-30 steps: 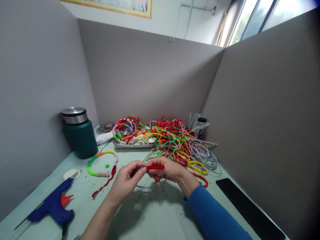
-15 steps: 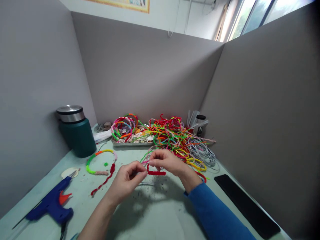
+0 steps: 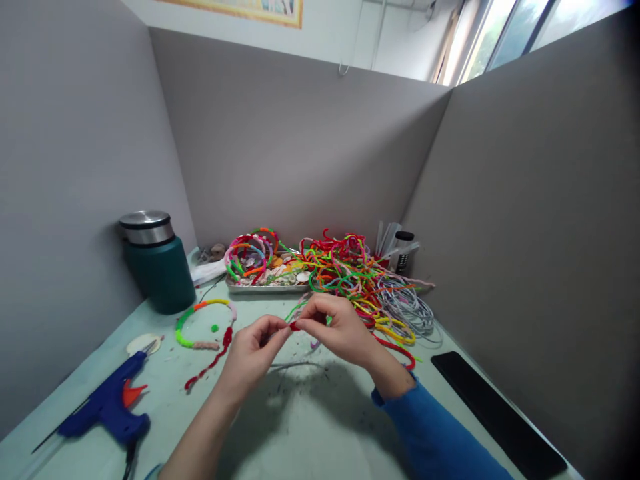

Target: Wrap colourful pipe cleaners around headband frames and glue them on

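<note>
Between my fingertips a short bit of red pipe cleaner (image 3: pixel 294 327) shows; the rest of it is hidden by my fingers. My left hand (image 3: pixel 259 348) pinches it from the left. From the right, my right hand (image 3: pixel 336 328) grips it with thumb and forefinger, so both hands nearly meet over the table. Left of my left hand lies a ring of coloured pipe cleaners (image 3: pixel 181 325), partly green, yellow and orange, with a dark red twisted strand (image 3: pixel 216 360) trailing from it. A small green piece (image 3: pixel 215 328) sits inside the ring.
A blue glue gun (image 3: pixel 106 407) rests at the left, its nozzle by a whitish disc (image 3: pixel 143 344). Behind stand a teal bottle (image 3: pixel 159 273), a metal tray (image 3: pixel 267 289) of buttons and a tangled pipe cleaner heap (image 3: pixel 345 260). A black strip (image 3: pixel 493 410) lies right.
The red pipe cleaner, earlier showing a bent length below my right hand, now shows only a small bit between my fingers. My right hand has come closer to the left.
</note>
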`<state>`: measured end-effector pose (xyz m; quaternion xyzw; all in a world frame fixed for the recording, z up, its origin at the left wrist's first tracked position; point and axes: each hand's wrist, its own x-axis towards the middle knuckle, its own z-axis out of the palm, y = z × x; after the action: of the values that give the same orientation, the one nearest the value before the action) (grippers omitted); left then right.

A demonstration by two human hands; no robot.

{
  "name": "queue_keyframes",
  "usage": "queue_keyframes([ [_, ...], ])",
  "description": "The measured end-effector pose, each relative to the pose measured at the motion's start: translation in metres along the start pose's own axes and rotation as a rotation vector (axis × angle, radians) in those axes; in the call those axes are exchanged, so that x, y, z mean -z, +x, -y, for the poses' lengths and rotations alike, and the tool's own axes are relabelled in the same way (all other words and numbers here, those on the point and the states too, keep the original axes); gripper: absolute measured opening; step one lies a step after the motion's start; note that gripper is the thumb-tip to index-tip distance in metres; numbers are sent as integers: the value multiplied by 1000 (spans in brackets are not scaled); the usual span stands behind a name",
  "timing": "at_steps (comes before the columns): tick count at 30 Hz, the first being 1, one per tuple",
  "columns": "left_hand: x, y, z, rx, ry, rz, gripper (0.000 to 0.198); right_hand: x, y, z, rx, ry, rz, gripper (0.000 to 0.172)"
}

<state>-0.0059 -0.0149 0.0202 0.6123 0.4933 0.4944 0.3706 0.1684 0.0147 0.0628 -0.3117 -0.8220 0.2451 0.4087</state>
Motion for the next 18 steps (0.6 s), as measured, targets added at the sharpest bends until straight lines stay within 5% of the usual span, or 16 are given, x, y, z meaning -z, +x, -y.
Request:
queue_keyframes([
  [10,1,4,2,87,-79,-122,29,-16,-4,-7,491,-601,59,20],
  [14,1,5,7,87,-88,-136,30,-21,-3,-12,566,-729,54,22],
  [18,4,6,7,83,-82,-113,31,-19,-4,-9,534,-600,18,19],
])
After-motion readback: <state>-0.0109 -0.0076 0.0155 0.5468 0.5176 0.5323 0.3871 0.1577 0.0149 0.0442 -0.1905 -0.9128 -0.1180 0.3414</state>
